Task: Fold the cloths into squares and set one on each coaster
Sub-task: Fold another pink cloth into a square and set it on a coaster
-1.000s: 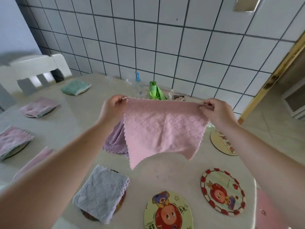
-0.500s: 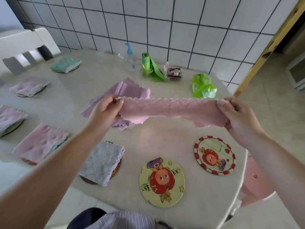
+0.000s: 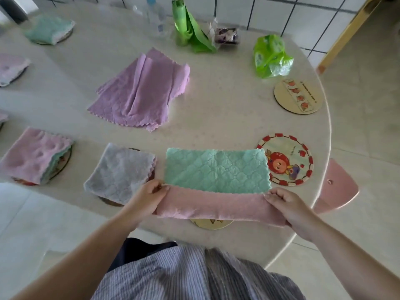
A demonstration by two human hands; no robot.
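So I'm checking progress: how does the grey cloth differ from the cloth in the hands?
The grey cloth is folded into a square; the held cloth is a long strip, mid-fold. The grey cloth lies free on its coaster; the held cloth is pinched at its near corners by the left hand and right hand. The grey cloth is one colour; the held cloth shows a mint face and a pink one. Both have quilted texture and scalloped edges.

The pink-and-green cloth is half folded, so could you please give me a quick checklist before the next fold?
1. Left hand pinches the cloth's left corner: ok.
2. Right hand pinches the right corner: ok.
3. Far half lies flat on the table: ok.
4. Edges aligned: not ok, fold unfinished.
5. Free coaster nearby: ok, red-bordered coaster.
6. Coaster under the cloth centred: cannot tell.
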